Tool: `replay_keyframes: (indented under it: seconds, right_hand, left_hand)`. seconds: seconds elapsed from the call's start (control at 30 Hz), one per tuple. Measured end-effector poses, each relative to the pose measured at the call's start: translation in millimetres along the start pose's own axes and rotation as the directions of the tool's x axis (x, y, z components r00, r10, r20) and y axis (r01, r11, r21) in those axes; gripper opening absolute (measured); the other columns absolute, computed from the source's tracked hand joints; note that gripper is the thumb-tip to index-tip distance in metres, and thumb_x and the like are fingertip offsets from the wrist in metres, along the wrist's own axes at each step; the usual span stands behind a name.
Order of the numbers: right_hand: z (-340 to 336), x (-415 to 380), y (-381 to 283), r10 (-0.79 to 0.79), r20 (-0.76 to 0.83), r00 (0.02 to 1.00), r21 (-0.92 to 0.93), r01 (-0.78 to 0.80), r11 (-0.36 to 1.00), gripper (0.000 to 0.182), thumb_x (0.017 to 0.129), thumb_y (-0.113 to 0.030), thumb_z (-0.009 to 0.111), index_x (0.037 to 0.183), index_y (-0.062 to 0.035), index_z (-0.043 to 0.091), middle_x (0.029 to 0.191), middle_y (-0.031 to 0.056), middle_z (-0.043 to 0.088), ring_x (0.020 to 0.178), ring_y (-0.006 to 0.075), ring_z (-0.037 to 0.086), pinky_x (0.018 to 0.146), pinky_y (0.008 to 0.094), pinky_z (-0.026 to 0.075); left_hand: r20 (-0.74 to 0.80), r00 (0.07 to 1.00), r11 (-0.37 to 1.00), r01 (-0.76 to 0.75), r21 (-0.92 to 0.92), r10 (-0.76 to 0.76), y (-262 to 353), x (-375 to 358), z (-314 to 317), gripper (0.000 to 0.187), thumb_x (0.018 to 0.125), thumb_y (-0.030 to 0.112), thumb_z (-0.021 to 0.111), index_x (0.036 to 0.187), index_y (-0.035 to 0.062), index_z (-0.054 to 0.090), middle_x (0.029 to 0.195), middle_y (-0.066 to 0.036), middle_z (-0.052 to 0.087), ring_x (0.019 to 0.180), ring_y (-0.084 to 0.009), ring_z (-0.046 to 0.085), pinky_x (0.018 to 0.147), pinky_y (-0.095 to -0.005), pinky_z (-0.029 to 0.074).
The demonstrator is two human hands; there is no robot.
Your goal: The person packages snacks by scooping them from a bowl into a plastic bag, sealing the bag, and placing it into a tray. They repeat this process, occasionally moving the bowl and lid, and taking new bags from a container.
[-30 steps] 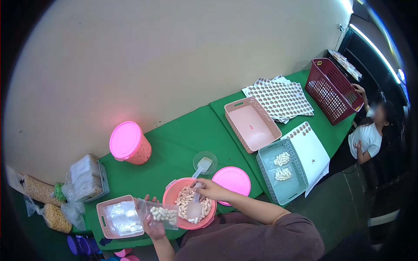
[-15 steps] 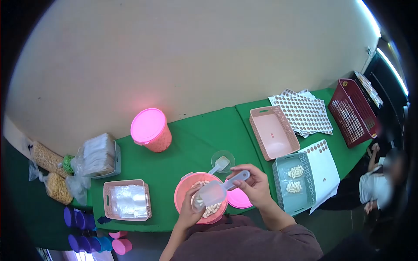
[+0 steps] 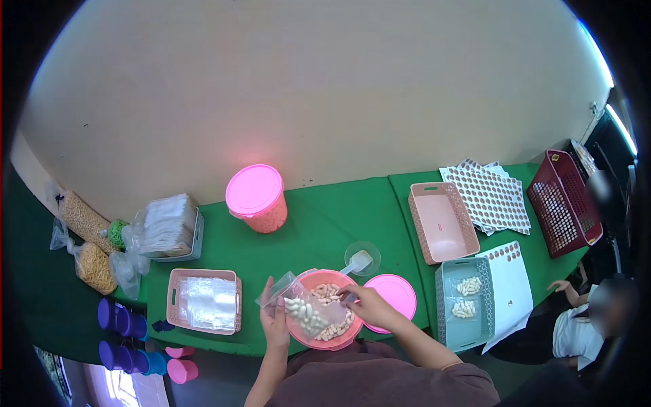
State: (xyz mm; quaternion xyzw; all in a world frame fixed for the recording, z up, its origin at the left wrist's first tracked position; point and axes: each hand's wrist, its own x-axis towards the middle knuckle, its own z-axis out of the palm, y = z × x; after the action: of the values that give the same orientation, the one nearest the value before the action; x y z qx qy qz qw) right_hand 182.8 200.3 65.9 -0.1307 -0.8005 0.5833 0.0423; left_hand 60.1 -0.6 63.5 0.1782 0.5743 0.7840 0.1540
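My left hand is wrapped round a clear plastic bag that holds white oblong pieces. The bag tilts over the left side of a pink bowl of similar pieces. Over the bowl's right side, my right hand grips the handle of a translucent scoop, whose cup is low in the bowl. Beyond the bowl lies a small clear dish with a white spoon in it. A round pink lid is at the bowl's right.
A lidded pink tub stands further back. Left are a basket of clear bags and bagged snacks. At right are an empty pink basket, a teal basket with two filled bags, sticker sheets, a maroon basket and a person.
The scoop has moved from above the bag down into the bowl. The bag is now tilted with more pieces showing in it. The view has shifted, uncovering more of the pink lid.
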Motion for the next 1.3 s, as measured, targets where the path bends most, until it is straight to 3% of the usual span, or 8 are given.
replay_keyframes:
  seconds: [0.2, 0.27, 0.4, 0.63, 0.83, 0.97, 1.1, 1.3]
  right_hand:
    - [18.4, 0.0, -13.6, -0.266, -0.114, 0.957, -0.403, 0.201, 0.893, 0.03, 0.089, -0.01, 0.061, 0.117, -0.0007, 0.058, 0.113, 0.0124, 0.063, 0.109, 0.0265, 0.059, 0.094, 0.0376, 0.046]
    - [17.7, 1.7, -26.8, -0.209, -0.103, 0.972, 0.093, 0.219, 0.971, 0.035, 0.087, -0.019, 0.066, 0.117, -0.0031, 0.058, 0.126, 0.0142, 0.056, 0.114, 0.0277, 0.056, 0.098, 0.0374, 0.042]
    - [29.8, 3.0, -25.2, -0.25, -0.013, 0.968, 0.274, 0.244, 0.93, 0.025, 0.086, -0.018, 0.069, 0.106, -0.0035, 0.068, 0.109, 0.0106, 0.066, 0.106, 0.0231, 0.06, 0.094, 0.0366, 0.045]
    - [26.3, -3.4, -27.1, -0.187, -0.102, 0.977, 0.284, 0.209, 0.936, 0.018, 0.089, -0.013, 0.066, 0.101, -0.0008, 0.07, 0.095, 0.008, 0.069, 0.092, 0.0176, 0.063, 0.086, 0.0324, 0.048]
    - [-14.8, -18.6, -39.1, -0.195, 0.045, 0.98, 0.179, 0.184, 0.966, 0.018, 0.09, -0.009, 0.06, 0.102, -0.0013, 0.069, 0.101, 0.0124, 0.069, 0.098, 0.0223, 0.064, 0.088, 0.0346, 0.048]
    - [-89.5, -52.8, -35.1, -0.186, -0.274, 0.944, -0.411, 0.06, 0.91, 0.016, 0.085, -0.009, 0.06, 0.094, 0.0013, 0.068, 0.092, 0.0182, 0.066, 0.087, 0.0321, 0.064, 0.079, 0.038, 0.049]
    - [-152.8, -100.4, -18.4, 0.316, -0.651, 0.69, -0.503, -0.704, 0.501, 0.021, 0.082, -0.019, 0.065, 0.085, 0.0017, 0.067, 0.086, 0.0218, 0.064, 0.082, 0.0377, 0.064, 0.071, 0.0462, 0.048]
    - [-171.8, -116.3, 61.7, 0.492, -0.731, 0.474, -0.476, -0.87, 0.132, 0.044, 0.074, -0.036, 0.076, 0.1, -0.0009, 0.069, 0.101, 0.0211, 0.067, 0.091, 0.0374, 0.065, 0.08, 0.0447, 0.051]
  left_hand:
    - [-0.048, 0.999, 0.996, 0.019, -0.086, -0.024, -6.0, -13.1, 0.5, 0.052, 0.09, 0.019, 0.066, 0.131, -0.0032, 0.044, 0.109, -0.014, 0.065, 0.095, -0.0176, 0.064, 0.085, -0.0312, 0.05]
    - [0.075, 0.996, 0.997, 0.046, 0.07, -0.051, -9.0, -17.2, 2.8, 0.034, 0.088, 0.015, 0.07, 0.114, -0.0034, 0.059, 0.098, -0.012, 0.069, 0.087, -0.0157, 0.066, 0.08, -0.0293, 0.051]
    - [0.098, 0.987, 0.986, 0.115, 0.122, -0.127, 0.2, -27.6, 20.2, 0.018, 0.089, 0.013, 0.067, 0.096, -0.004, 0.069, 0.092, -0.01, 0.07, 0.087, -0.0132, 0.065, 0.08, -0.026, 0.05]
    - [0.113, 0.978, 0.983, 0.166, 0.072, -0.174, 4.6, -24.0, 19.6, 0.03, 0.092, 0.022, 0.064, 0.102, -0.0054, 0.068, 0.092, -0.01, 0.07, 0.086, -0.0147, 0.065, 0.08, -0.0274, 0.051]
    - [0.502, 0.803, 0.94, 0.336, 0.063, -0.321, 14.6, -9.3, 0.6, 0.037, 0.097, 0.025, 0.055, 0.119, -0.0044, 0.06, 0.113, -0.013, 0.065, 0.108, -0.0187, 0.059, 0.096, -0.0333, 0.045]
    - [0.125, 0.992, 0.844, -0.051, 0.534, -0.019, 19.1, 15.9, -29.6, 0.031, 0.096, 0.018, 0.052, 0.121, 0.0008, 0.059, 0.122, -0.014, 0.062, 0.117, -0.024, 0.055, 0.102, -0.036, 0.04]
    - [-0.243, 0.946, 0.616, 0.064, 0.786, 0.213, -26.4, 37.6, -155.5, 0.031, 0.09, 0.01, 0.056, 0.119, -0.0004, 0.058, 0.114, -0.017, 0.062, 0.111, -0.0317, 0.057, 0.099, -0.0394, 0.041]
    - [-0.492, 0.861, 0.136, 0.476, 0.869, 0.132, -101.5, 25.9, -282.9, 0.074, 0.069, 0.021, 0.081, 0.131, 0.0009, 0.046, 0.124, -0.019, 0.054, 0.115, -0.037, 0.052, 0.101, -0.0429, 0.041]
